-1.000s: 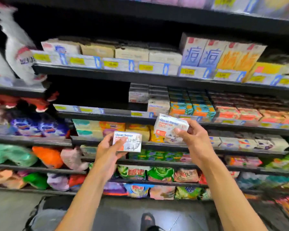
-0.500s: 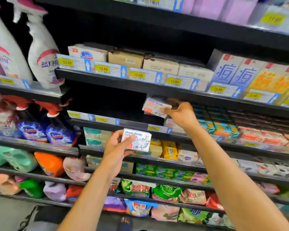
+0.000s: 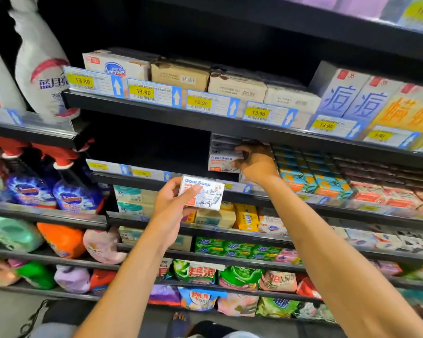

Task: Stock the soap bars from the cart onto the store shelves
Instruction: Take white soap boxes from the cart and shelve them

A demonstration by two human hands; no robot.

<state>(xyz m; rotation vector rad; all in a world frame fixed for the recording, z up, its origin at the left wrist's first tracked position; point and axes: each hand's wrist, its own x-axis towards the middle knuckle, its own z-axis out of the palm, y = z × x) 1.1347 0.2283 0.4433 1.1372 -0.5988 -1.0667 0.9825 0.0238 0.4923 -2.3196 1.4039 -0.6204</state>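
My left hand (image 3: 174,203) holds a white Goat Soap box (image 3: 204,195) with a goat drawing, in front of the black shelf edge (image 3: 137,179). My right hand (image 3: 254,162) reaches into the shelf above and grips a second Goat Soap box (image 3: 220,162) at the top of a stack of the same boxes. Its fingers curl over the box's right end. A dark gap in the shelf lies left of that stack.
Teal and orange soap boxes (image 3: 315,181) and red ones (image 3: 386,196) fill the same shelf to the right. Cardboard cartons (image 3: 181,74) sit on the shelf above. Spray bottles (image 3: 71,193) and detergent pouches (image 3: 61,240) stand at the left. Lower shelves hold several bagged goods.
My right hand has carried its soap box from in front of the shelves up into the shelf and against the stack. My left hand has stayed put with its box.
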